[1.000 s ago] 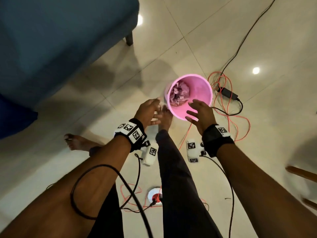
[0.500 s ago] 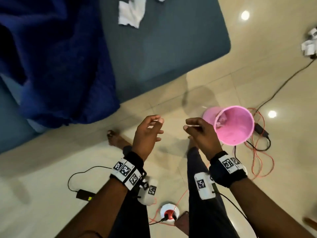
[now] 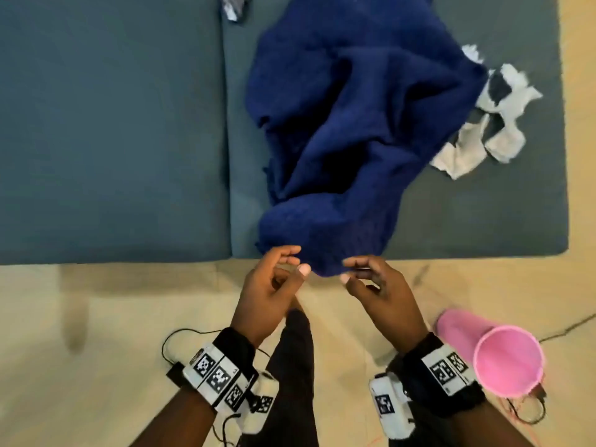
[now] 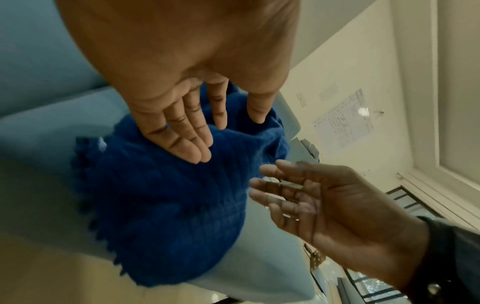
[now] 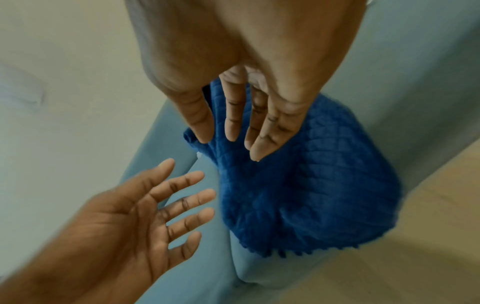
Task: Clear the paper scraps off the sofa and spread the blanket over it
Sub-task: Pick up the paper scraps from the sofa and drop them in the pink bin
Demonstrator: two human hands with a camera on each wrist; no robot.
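A dark blue blanket [image 3: 348, 130] lies bunched on the right cushion of the grey-blue sofa [image 3: 113, 140], one end hanging over the front edge. White paper scraps [image 3: 483, 124] lie just right of the blanket, and another scrap [image 3: 234, 8] sits at the back by the cushion seam. My left hand [image 3: 292, 262] and right hand [image 3: 354, 269] hover side by side at the blanket's hanging end, fingers relaxed and holding nothing. The left wrist view shows my left fingers [image 4: 192, 133] stretched over the blanket [image 4: 161, 195]. In the right wrist view my right fingers [image 5: 262, 131] lie the same way over the blanket [image 5: 311, 174].
A pink bucket [image 3: 509, 362] stands on the tiled floor right of my right wrist, with thin cables [image 3: 529, 414] beside it. My legs [image 3: 293, 366] are between my arms. The sofa's left cushion is bare.
My view has swung from the pink bucket up to the sofa. Both hands have left the bucket and moved forward to the blanket's hanging end.
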